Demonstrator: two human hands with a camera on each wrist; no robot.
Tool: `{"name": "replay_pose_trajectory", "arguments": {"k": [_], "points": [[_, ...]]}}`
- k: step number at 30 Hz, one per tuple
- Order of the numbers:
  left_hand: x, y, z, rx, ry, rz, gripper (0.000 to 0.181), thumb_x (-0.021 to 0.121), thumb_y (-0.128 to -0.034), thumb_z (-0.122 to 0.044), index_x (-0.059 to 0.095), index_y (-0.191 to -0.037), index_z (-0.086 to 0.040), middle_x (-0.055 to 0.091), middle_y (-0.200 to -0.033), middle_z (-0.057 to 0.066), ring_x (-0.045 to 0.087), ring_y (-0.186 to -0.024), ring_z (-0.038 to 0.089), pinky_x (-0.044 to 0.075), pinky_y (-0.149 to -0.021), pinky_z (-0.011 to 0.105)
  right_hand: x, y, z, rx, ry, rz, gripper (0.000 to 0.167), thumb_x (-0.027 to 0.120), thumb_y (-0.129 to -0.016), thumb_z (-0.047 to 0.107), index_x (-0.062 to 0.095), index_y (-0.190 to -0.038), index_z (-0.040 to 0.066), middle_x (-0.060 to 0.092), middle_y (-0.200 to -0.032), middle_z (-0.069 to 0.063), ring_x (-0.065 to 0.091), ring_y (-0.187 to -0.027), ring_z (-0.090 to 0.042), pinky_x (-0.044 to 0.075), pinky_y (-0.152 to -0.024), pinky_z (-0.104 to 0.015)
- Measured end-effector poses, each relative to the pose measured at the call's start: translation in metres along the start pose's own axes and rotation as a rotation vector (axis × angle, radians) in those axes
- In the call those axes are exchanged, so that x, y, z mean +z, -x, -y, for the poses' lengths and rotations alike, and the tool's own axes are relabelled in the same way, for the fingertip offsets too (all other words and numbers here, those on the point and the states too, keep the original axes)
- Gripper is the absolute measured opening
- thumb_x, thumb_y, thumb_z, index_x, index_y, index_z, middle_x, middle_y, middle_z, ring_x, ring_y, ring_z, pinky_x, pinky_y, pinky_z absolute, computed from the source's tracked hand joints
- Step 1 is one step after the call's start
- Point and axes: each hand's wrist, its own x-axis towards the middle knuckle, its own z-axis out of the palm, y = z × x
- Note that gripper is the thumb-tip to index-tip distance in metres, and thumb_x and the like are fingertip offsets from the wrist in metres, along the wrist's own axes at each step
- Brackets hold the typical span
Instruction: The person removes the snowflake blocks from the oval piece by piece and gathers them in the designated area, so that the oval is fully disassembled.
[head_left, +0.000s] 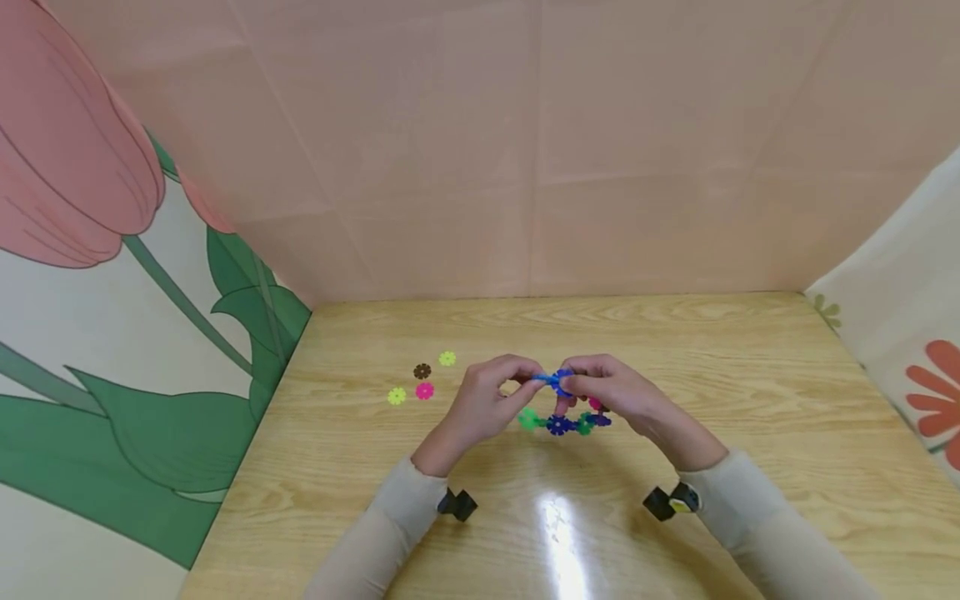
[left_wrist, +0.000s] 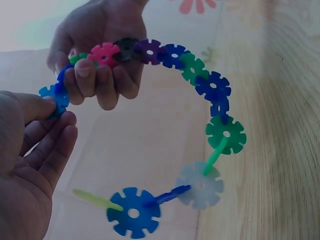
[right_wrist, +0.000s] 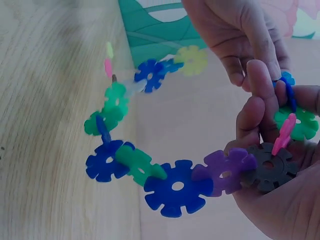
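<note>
Plastic notched discs are linked into a curved chain [left_wrist: 215,92], which is held up above the table [head_left: 510,517], about midway between its left and right edges. At one end, a light-blue disc [left_wrist: 60,100] is pinched between the thumb and fingers of the left hand [head_left: 487,400]. Beside it, a dark-blue disc [right_wrist: 288,92] is gripped by the thumb and a finger of the right hand [head_left: 615,390]. The two discs meet between the fingertips; how deeply one is slotted into the other is hidden by the fingers.

Next along the chain, a green disc [right_wrist: 304,131], a pink disc [right_wrist: 285,134] and a black disc [right_wrist: 270,175] are carried in front of the right palm. From there a purple disc [right_wrist: 225,165] is followed by blue and green ones, then by a translucent white disc [left_wrist: 212,189]. The free end, hanging in the air, is finished by a yellow-green end disc [right_wrist: 194,56].

On the table, left of the hands and toward the far-left corner, a loose group is seen: two yellow-green loose discs [head_left: 397,397], a brown disc [head_left: 417,372] and a magenta disc [head_left: 425,396], all lying apart.

A black wrist camera is worn at each pale sleeve [head_left: 405,508]. The far edge of the table is backed by a pink cloth [head_left: 525,167]; its left edge is bordered by a tulip-printed panel [head_left: 150,333], its right by a white panel with a red flower [head_left: 937,392].
</note>
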Motion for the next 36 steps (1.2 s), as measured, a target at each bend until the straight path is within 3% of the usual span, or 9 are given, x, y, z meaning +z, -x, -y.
{"name": "replay_pose_trajectory", "arguments": {"k": [8,15,19,23,26,31,36], "points": [[0.002,0.000,0.002,0.013,0.010,0.001,0.004,0.070,-0.0945,-0.004,0.071,-0.099,-0.003,0.074,-0.095,0.009,0.071,-0.088,0.016,0.056,-0.079,0.017,-0.001,0.000,-0.004,0.001,-0.009,0.008,0.024,0.051,-0.102,0.015,0.064,-0.096,-0.004,0.075,-0.084,-0.002,0.038,-0.058,-0.010,0.032,-0.051,-0.021],[0.003,0.002,0.003,0.037,-0.006,-0.004,0.005,0.070,-0.0943,-0.003,0.071,-0.099,-0.003,0.074,-0.096,0.009,0.071,-0.087,0.016,0.056,-0.079,0.017,-0.001,-0.001,-0.004,-0.014,-0.022,0.028,0.025,0.050,-0.102,0.015,0.063,-0.096,-0.006,0.075,-0.084,-0.003,0.045,-0.066,-0.013,0.035,-0.053,-0.023],[0.002,0.002,0.001,0.039,-0.051,-0.022,0.005,0.070,-0.0946,-0.004,0.070,-0.099,-0.003,0.074,-0.095,0.008,0.071,-0.087,0.016,0.055,-0.080,0.015,0.000,0.000,-0.002,-0.033,0.054,0.008,0.027,0.049,-0.105,0.019,0.065,-0.098,-0.001,0.072,-0.085,-0.008,0.050,-0.068,-0.019,0.040,-0.056,-0.027],[-0.001,0.002,0.000,0.022,-0.067,-0.044,0.005,0.070,-0.0951,-0.005,0.070,-0.099,-0.003,0.073,-0.094,0.008,0.071,-0.085,0.016,0.056,-0.077,0.016,0.001,0.002,0.001,-0.152,0.227,-0.032,0.018,0.053,-0.106,0.022,0.068,-0.103,0.012,0.068,-0.085,-0.006,0.058,-0.068,-0.026,0.048,-0.057,-0.031],[-0.003,0.002,0.000,0.028,-0.060,-0.054,0.005,0.070,-0.0951,-0.004,0.070,-0.100,-0.002,0.073,-0.093,0.008,0.071,-0.084,0.016,0.057,-0.076,0.017,0.003,0.003,-0.001,-0.300,0.351,-0.072,0.009,0.061,-0.103,0.019,0.067,-0.109,0.018,0.067,-0.084,0.001,0.057,-0.062,-0.018,0.050,-0.054,-0.029],[-0.004,0.002,0.001,0.041,-0.074,-0.052,0.006,0.070,-0.0952,-0.005,0.070,-0.101,-0.002,0.073,-0.094,0.008,0.071,-0.084,0.015,0.056,-0.076,0.015,0.008,0.000,-0.005,-0.478,0.482,-0.162,0.022,0.071,-0.096,0.014,0.066,-0.117,0.016,0.068,-0.091,0.008,0.057,-0.064,-0.005,0.053,-0.059,-0.026],[-0.004,0.002,0.000,0.047,-0.086,-0.037,0.006,0.070,-0.0951,-0.005,0.069,-0.101,-0.003,0.074,-0.094,0.008,0.071,-0.084,0.015,0.055,-0.076,0.013,0.011,-0.004,-0.009,-0.612,0.577,-0.221,0.019,0.074,-0.091,0.008,0.068,-0.108,0.013,0.065,-0.085,0.009,0.052,-0.059,0.001,0.049,-0.052,-0.019]]}}
